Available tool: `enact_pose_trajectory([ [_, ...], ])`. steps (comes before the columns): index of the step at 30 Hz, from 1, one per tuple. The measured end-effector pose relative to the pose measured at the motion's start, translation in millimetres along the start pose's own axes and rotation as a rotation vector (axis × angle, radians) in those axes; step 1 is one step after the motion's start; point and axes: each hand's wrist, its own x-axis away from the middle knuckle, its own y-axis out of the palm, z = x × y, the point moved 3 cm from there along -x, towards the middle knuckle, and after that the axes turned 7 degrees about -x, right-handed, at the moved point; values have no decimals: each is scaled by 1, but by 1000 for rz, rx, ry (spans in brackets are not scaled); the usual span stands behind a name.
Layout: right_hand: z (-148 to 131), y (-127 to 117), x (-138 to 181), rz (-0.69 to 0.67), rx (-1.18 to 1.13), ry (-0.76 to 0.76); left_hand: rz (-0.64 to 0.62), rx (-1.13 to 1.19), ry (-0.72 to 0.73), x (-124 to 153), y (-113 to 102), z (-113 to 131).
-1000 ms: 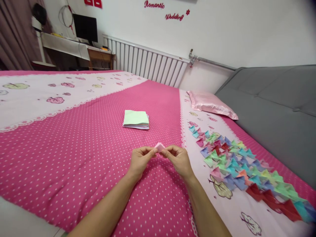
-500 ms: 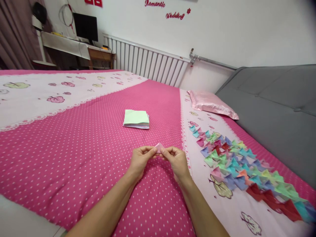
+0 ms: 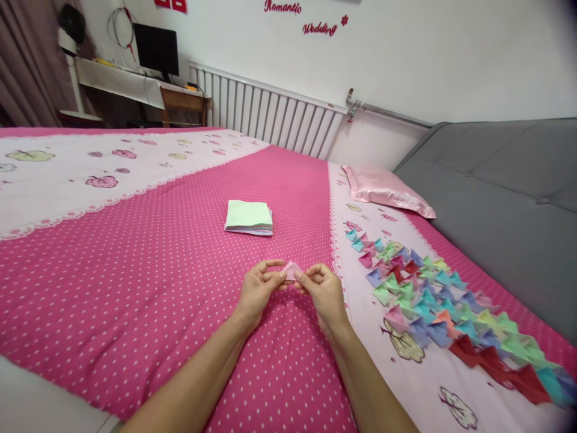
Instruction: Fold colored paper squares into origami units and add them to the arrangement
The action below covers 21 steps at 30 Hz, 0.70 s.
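Between my two hands is a small folded piece of pink paper [image 3: 291,271], its pointed tip facing up. My left hand [image 3: 260,291] pinches its left corner between thumb and fingers. On the opposite corner, my right hand [image 3: 323,293] has a similar pinch. The fingers partly cover the lower edge of the paper. Beyond my hands lies a stack of square paper [image 3: 249,214] with a light green sheet on top. To the right, folded paper boats [image 3: 426,304] in many colours stand in rows.
A pink dotted bedspread [image 3: 157,264] lies under everything. A pink pillow [image 3: 387,189] rests by the grey headboard [image 3: 496,174]. At the back are a white radiator [image 3: 270,111], a desk [image 3: 121,83] with a monitor [image 3: 157,51], and a fan [image 3: 71,36].
The thumbs have moved slightly apart, and more of the pink paper shows between them. The stack and the boats have not moved.
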Motion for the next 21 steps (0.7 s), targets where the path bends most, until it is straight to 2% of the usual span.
enact_pose_trajectory([
  [8,-8,1,-2,-86,137,-118,-34,-129,73,-3,0,-4],
  [14,-11,3,2,-58,235,-216,-57,-224,136,-2,0,-2],
  [21,-10,2,4,-31,328,-250,-80,-387,237,0,0,-2],
])
